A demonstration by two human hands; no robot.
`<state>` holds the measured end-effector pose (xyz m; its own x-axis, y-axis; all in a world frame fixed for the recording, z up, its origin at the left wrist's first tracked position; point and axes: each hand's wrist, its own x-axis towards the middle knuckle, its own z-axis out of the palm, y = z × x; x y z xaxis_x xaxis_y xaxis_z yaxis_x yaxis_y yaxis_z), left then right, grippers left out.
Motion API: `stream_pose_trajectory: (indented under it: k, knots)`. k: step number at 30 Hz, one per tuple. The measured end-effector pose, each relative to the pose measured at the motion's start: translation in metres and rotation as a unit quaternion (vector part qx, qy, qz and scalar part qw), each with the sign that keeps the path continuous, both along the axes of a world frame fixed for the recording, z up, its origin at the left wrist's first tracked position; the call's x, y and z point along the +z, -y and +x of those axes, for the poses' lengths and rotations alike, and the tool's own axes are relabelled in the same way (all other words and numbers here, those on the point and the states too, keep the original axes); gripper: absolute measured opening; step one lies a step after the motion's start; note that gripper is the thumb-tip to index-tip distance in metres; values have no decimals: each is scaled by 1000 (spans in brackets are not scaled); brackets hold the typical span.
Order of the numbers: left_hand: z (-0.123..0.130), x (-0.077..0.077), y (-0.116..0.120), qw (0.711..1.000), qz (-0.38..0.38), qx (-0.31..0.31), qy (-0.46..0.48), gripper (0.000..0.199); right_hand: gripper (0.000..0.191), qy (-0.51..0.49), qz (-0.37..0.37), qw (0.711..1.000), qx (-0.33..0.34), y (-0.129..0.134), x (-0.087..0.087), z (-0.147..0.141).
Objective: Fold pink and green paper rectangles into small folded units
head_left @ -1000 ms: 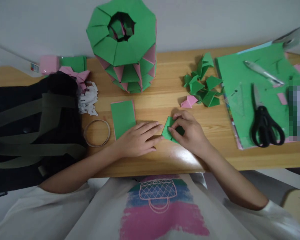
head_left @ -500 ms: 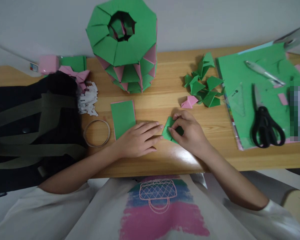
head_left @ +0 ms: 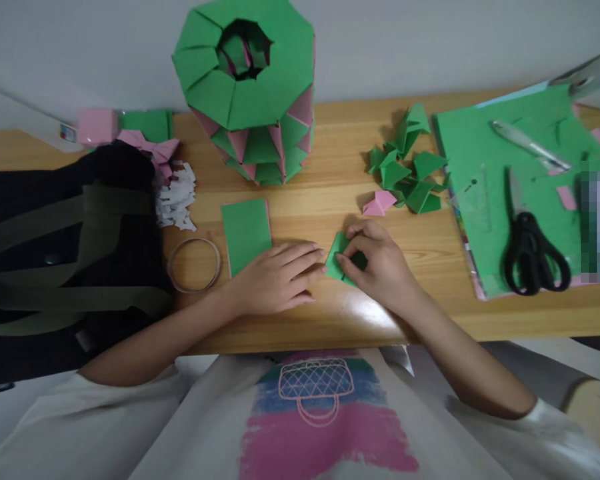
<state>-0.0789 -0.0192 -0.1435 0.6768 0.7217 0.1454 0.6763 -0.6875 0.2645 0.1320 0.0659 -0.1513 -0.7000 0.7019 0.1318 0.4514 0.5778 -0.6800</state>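
Note:
My left hand lies flat on the table with its fingers stretched out. Its fingertips reach close to a small folded piece of green paper. My right hand pinches that green paper between thumb and fingers and covers much of it. Partly beneath my left hand's edge is a stack of green and pink paper rectangles. Beyond my right hand sit a folded pink paper piece and a heap of folded green paper pieces.
A tall green and pink paper structure stands at the back. To the left are a tape ring, white paper scraps and a dark bag. Black-handled scissors and a pen lie on green sheets at right.

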Motion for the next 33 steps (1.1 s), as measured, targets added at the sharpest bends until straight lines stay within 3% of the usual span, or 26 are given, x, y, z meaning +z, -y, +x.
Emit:
stream_pose_trajectory:
  k: [13,18,22,33]
  knots:
    - [11,2,0,993,76,-34,-86,40,7,-9,54,998,-12,4,3,4]
    - [10,2,0,992,78,-38,-93,48,19,36,207,976,53,23,6,22]
    - [10,1,1,991,79,-40,-100,49,36,103,244,960,91,39,3,30]
    - [12,5,-1,995,63,-37,-72,46,39,145,273,950,33,44,1,33]
